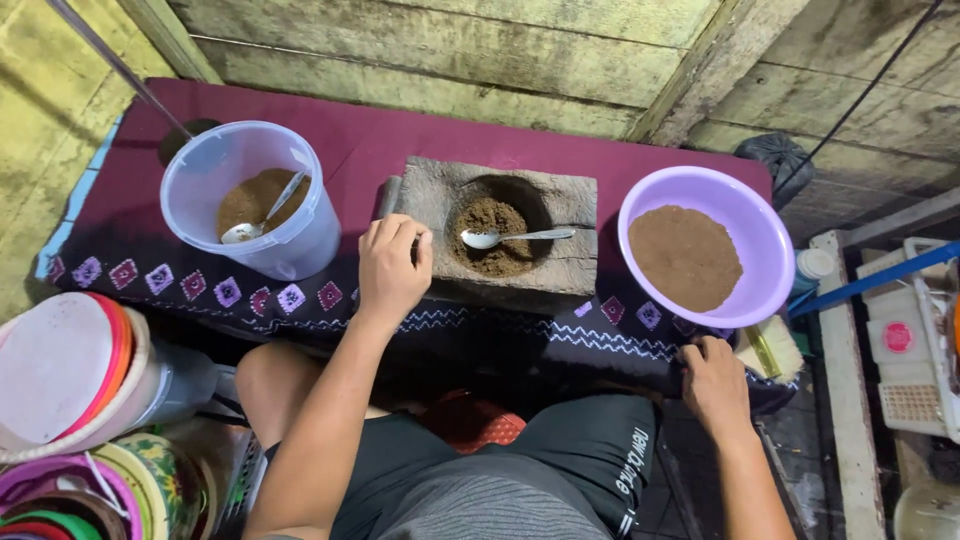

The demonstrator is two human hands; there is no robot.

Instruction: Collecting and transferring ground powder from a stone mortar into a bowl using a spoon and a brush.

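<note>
- Fingers of left hand curled, resting on left front edge of wooden mortar block; can't tell if gripping anything.
- Metal spoon lies in block's hollow on brown powder, just right of left hand, handle pointing right.
- Right hand well off below purple bowl, fingers bent on cloth edge.

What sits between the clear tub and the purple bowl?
In the head view, a wooden mortar block holding brown powder and a spoon; the left hand rests against it.

Weathered plank wall in pale green-grey behind a low bench draped in maroon patterned cloth. Stacked coloured plastic lids at left; white crate and black cable at right.
</note>
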